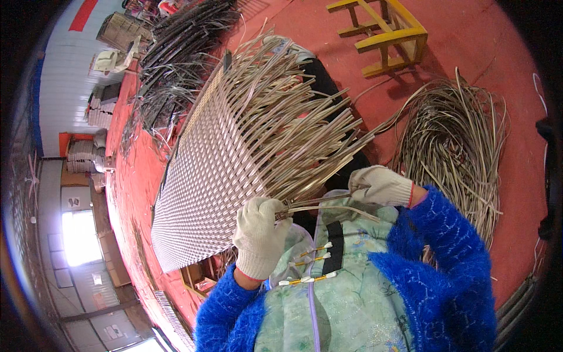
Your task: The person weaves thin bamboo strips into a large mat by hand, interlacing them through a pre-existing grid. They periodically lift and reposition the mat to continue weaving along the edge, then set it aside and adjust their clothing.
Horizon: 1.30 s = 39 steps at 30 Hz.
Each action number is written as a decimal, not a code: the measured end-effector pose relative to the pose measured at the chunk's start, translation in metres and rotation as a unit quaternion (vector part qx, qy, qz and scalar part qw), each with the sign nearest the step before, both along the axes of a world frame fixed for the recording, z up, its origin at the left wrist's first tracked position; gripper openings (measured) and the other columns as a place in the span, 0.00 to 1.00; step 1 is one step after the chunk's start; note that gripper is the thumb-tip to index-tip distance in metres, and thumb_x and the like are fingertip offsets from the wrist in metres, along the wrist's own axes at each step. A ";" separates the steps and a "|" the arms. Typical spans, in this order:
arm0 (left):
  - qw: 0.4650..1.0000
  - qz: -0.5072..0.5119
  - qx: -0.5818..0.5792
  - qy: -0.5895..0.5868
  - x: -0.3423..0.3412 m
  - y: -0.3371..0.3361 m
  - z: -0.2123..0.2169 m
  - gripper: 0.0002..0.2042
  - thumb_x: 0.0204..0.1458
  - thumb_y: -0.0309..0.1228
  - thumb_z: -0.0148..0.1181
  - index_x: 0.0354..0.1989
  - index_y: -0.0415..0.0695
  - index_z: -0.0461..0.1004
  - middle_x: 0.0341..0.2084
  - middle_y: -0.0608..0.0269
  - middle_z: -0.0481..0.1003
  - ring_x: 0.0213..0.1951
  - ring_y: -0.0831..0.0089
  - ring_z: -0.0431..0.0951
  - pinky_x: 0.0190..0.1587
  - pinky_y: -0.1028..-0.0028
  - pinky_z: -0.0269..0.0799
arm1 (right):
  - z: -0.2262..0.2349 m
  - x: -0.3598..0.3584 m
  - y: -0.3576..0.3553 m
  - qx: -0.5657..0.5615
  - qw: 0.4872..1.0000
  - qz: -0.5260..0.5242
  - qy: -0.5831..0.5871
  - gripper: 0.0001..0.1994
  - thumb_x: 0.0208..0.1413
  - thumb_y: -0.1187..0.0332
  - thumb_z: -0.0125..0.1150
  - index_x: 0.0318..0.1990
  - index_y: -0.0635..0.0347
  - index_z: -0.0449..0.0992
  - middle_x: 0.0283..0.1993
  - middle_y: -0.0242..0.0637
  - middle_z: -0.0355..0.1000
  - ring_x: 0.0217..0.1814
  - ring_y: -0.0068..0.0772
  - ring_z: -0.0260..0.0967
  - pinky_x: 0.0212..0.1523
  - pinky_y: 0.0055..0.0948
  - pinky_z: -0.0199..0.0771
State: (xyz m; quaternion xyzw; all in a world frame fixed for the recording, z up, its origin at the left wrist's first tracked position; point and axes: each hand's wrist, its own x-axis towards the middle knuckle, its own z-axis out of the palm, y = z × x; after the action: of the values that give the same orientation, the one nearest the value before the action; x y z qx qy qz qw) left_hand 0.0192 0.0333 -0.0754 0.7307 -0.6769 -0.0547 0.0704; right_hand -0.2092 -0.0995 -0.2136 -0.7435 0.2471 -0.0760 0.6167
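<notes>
A large woven panel (211,170) of flat brownish strips slants across the middle, its loose strip ends (305,126) fanning out to the right. My left hand (258,234), in a white knitted glove, is closed on the strips at the panel's near corner. To its right, my right hand (381,185), gloved too, pinches strips drawn sideways between the two hands. One loose strip (334,207) curves below them in front of my apron. The right fingertips are partly hidden by the glove's curl.
On the red floor (281,17), a big coil of loose strips (454,152) lies at the right. A yellow wooden stool (393,38) is tipped over at the far right. Dark strip bundles (182,53) lie at the far left, near stacked boxes (102,108) by the wall.
</notes>
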 end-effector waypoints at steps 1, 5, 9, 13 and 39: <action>1.000 0.000 0.005 -0.005 0.000 0.000 -0.001 0.14 0.39 0.29 0.66 0.36 0.46 0.73 0.37 0.59 0.71 0.43 0.55 0.70 0.47 0.60 0.66 | -0.003 -0.001 0.000 0.008 1.000 -0.003 -0.010 0.10 0.49 0.67 0.58 0.33 0.67 0.74 0.32 0.44 0.72 0.33 0.36 0.69 0.36 0.32 0.71; 1.000 -0.001 -0.006 -0.019 0.000 0.003 -0.003 0.14 0.39 0.29 0.66 0.36 0.46 0.74 0.36 0.60 0.71 0.43 0.57 0.70 0.47 0.61 0.66 | -0.025 0.018 0.000 0.043 0.998 -0.045 -0.003 0.08 0.50 0.67 0.58 0.32 0.64 0.75 0.30 0.43 0.72 0.32 0.34 0.69 0.35 0.32 0.70; 0.996 0.020 -0.025 0.078 0.010 0.006 -0.001 0.14 0.41 0.29 0.66 0.38 0.45 0.76 0.38 0.59 0.74 0.42 0.58 0.73 0.44 0.64 0.70 | -0.036 0.028 0.002 0.010 0.990 -0.141 -0.014 0.05 0.50 0.69 0.59 0.33 0.59 0.76 0.27 0.42 0.73 0.31 0.34 0.72 0.34 0.32 0.71; 0.986 0.039 -0.077 0.145 0.026 0.007 0.003 0.10 0.44 0.27 0.65 0.37 0.45 0.78 0.35 0.58 0.76 0.39 0.58 0.76 0.41 0.66 0.72 | -0.016 -0.006 -0.004 0.077 0.975 -0.209 -0.020 0.03 0.53 0.74 0.56 0.33 0.60 0.76 0.25 0.33 0.72 0.23 0.23 0.68 0.25 0.26 0.67; 0.998 -0.043 -0.018 0.044 0.024 -0.024 0.009 0.08 0.43 0.31 0.64 0.33 0.47 0.77 0.36 0.59 0.74 0.43 0.57 0.72 0.46 0.61 0.67 | 0.109 -0.018 0.013 0.126 0.921 -0.230 -0.289 0.13 0.66 0.60 0.50 0.41 0.61 0.74 0.28 0.30 0.70 0.26 0.17 0.62 0.25 0.19 0.62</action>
State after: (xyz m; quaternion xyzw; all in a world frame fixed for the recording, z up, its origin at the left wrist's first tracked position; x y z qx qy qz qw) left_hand 0.0427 0.0097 -0.0663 0.6963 -0.7050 -0.0771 0.1109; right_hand -0.2270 -0.0868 -0.1045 -0.5278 0.2294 -0.3958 0.7157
